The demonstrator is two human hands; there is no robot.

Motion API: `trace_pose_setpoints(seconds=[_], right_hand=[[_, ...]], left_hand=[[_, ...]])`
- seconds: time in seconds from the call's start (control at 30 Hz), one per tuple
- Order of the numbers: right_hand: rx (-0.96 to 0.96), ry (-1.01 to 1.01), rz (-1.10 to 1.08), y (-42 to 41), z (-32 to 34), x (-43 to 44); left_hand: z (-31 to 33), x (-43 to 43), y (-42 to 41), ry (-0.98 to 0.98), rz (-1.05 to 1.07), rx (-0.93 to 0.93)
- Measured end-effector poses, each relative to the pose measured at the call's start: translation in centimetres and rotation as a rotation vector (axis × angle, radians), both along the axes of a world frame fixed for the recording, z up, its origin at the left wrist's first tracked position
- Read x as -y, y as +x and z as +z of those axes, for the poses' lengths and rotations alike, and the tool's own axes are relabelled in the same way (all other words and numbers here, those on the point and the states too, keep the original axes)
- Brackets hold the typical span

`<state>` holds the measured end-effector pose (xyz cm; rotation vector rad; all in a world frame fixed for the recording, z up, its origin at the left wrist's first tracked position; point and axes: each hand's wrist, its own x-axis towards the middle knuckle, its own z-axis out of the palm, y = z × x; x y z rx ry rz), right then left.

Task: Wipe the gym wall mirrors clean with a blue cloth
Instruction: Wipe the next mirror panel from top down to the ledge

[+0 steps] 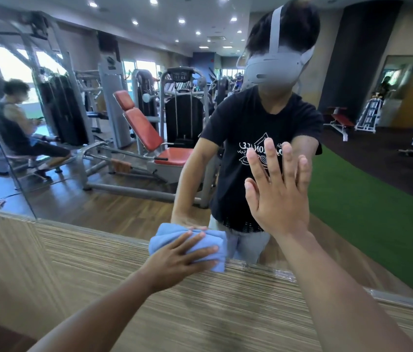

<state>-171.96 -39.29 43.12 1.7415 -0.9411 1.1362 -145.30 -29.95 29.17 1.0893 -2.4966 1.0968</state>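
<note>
- left hand [182, 257] lies over the bunched blue cloth [163, 238], fingers laid out straight, pressing it onto the bottom edge of the wall mirror [124, 196], right where the glass meets the striped wood panel [93, 270]; more of a palm-press than a grip, far as I can see
- right hand [279, 196] is spread wide with straight fingers and looks flat against the glass, higher up and to the right; it holds nothing
- my take: that bare palm will probably leave prints; I'd lift it off, or wipe that patch last
- the cloth looks wadded; I'd flatten it so more fabric meets the glass; then overlapping side-to-side passes with even pressure
- there's a clear trim strip [284, 274] along the lower edge; grime likely sits there, so run a folded edge along it; try not to drag dust from the panel back up onto the glass
</note>
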Motion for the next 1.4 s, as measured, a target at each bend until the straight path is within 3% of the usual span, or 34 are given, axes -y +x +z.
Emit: trace_pose_setpoints(seconds=[0.13, 0.2, 0.3, 0.4, 0.5, 0.63, 0.7, 1.03, 1.4], right_hand=[[0.006, 0.001, 0.003, 0.1, 0.0, 0.0], [0.007, 0.0, 0.0, 0.2, -0.1, 0.1], [0.011, -0.005, 0.002, 0.4, -0.2, 0.2], [0.018, -0.016, 0.009, 0.3, -0.3, 0.3], [0.012, -0.016, 0.0, 0.3, -0.2, 0.3], [0.011, -0.01, 0.0, 0.2, -0.2, 0.3], [0.007, -0.005, -0.001, 0.0, -0.3, 0.3], [0.02, -0.028, 0.022, 0.2, -0.4, 0.4], [0.022, -0.069, -0.006, 0.1, -0.5, 0.7]], left_hand=[[-0.3, -1.4, 7.0, -0.048, 0.114, -0.012], [-0.4, -2.3, 9.7, -0.065, 0.223, -0.153], [0.6, -3.2, 11.4, -0.07, 0.4, -0.527], [1.1, -2.9, 10.0, -0.078, 0.44, -0.787], [1.3, -1.7, 5.8, -0.089, 0.461, -1.166], [3.7, -0.4, -2.8, -0.019, 0.451, -1.815], [4.4, 0.1, -5.9, 0.008, 0.456, -2.006], [4.9, 2.2, -0.8, -0.172, 0.594, -2.399], [2.5, 1.3, -0.9, -0.033, 0.636, -2.294]])
